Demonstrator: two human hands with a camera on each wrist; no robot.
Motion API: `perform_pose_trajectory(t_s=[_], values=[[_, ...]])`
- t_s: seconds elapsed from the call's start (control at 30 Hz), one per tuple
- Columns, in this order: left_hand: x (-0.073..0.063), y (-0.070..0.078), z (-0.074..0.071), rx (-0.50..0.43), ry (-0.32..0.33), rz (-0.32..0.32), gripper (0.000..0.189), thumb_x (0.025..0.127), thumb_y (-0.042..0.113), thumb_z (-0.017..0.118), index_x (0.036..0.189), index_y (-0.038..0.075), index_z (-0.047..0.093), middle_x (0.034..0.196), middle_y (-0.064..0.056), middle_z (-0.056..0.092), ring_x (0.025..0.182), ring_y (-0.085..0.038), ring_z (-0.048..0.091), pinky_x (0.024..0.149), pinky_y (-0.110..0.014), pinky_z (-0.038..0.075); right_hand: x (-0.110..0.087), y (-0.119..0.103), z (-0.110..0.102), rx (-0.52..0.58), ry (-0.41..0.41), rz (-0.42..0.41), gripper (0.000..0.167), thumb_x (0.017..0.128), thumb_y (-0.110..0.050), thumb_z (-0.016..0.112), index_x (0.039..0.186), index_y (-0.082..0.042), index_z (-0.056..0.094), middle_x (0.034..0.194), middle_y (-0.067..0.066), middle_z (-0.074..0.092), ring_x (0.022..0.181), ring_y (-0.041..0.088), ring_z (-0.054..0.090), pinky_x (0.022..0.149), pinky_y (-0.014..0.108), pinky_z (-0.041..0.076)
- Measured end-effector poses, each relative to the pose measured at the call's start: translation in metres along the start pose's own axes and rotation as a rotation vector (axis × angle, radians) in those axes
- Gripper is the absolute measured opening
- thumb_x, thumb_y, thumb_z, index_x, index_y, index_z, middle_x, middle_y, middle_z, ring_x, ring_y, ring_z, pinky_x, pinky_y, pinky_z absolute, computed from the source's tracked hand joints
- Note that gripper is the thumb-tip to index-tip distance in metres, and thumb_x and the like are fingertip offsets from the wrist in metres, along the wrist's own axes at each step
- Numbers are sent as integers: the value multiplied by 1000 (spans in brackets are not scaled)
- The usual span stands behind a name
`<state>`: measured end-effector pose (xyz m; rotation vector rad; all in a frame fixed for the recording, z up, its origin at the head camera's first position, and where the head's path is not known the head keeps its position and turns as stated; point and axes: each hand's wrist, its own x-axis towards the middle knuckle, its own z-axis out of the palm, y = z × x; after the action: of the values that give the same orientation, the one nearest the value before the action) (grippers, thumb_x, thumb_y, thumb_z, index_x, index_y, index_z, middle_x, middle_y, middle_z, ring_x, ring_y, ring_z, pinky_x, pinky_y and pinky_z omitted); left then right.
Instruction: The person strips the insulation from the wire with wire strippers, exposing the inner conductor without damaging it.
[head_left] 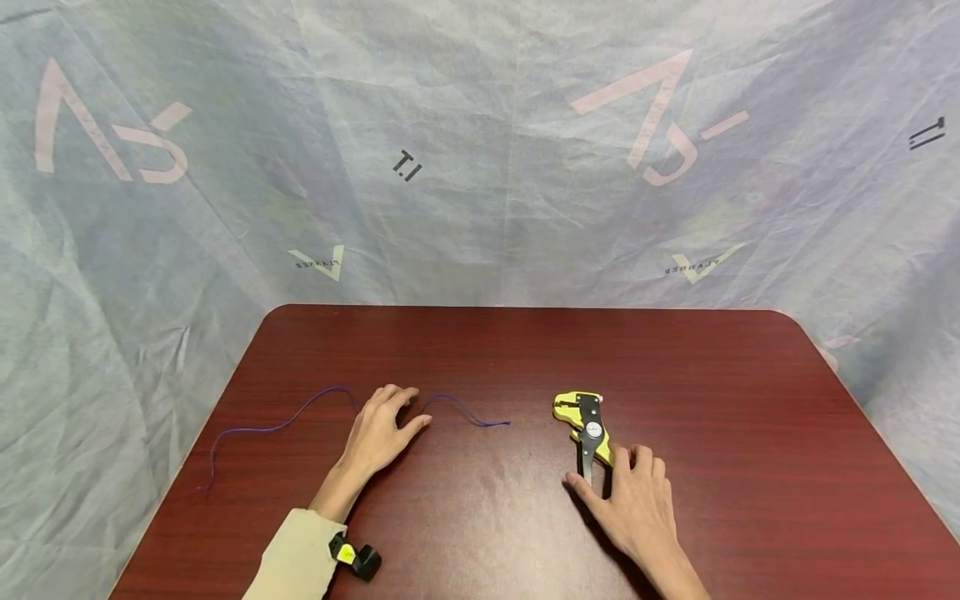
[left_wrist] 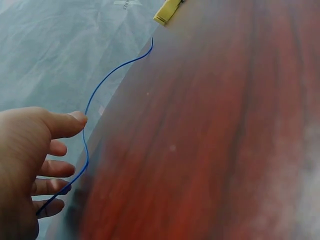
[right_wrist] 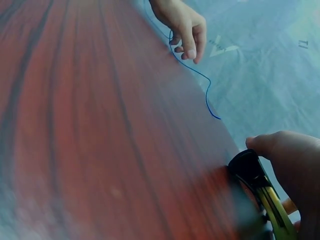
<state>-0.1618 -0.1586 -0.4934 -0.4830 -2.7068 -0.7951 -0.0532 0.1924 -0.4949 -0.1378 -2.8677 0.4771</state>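
A thin blue wire [head_left: 258, 429] lies in loose curves on the table. My left hand [head_left: 380, 429] is over its middle, thumb and fingers spread apart; part of the wire is hidden beneath the hand. In the left wrist view the wire [left_wrist: 102, 82] passes right at the thumb tip and runs down by the fingertips. To the right lies a yellow-and-black wire stripper [head_left: 592, 429], jaw end pointing away from me. Around the lower end of its handles is my right hand [head_left: 637, 504], thumb on the left side and fingers on the right, with a wide gap between them.
The dark red wooden table [head_left: 480, 350] has rounded far corners. Behind it hangs a pale grey printed cloth [head_left: 480, 208]. A black camera [head_left: 366, 562] on a strap sits at the left wrist, by a cream sleeve [head_left: 296, 554].
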Motion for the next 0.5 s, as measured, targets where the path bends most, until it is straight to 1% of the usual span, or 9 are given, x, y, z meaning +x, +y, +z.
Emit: perform_pose_trajectory(t_s=[0.2,0.33,0.5], values=[[2,-1,5,5,-5,-11,47,82,31,83,119,6,70,103,-7,70,94,-22,63,78,-41,54,-1,0,2,-12,38,-19,76,77,-62,73,120,-1,59,108,22,51,95,40,49,71,51,42],[4,1,8,6,-2,-1,44,82,29,83,117,6,71,101,-7,69,90,-21,62,76,-39,53,-1,0,4,-16,58,-24,72,75,-59,75,115,-1,59,106,22,51,91,39,48,69,49,40],[5,2,12,-1,4,-1,36,82,26,82,112,7,74,97,-6,67,85,-18,58,72,-37,51,-1,-1,4,-19,61,-26,68,75,-57,76,112,-2,59,106,23,51,91,39,48,68,49,40]])
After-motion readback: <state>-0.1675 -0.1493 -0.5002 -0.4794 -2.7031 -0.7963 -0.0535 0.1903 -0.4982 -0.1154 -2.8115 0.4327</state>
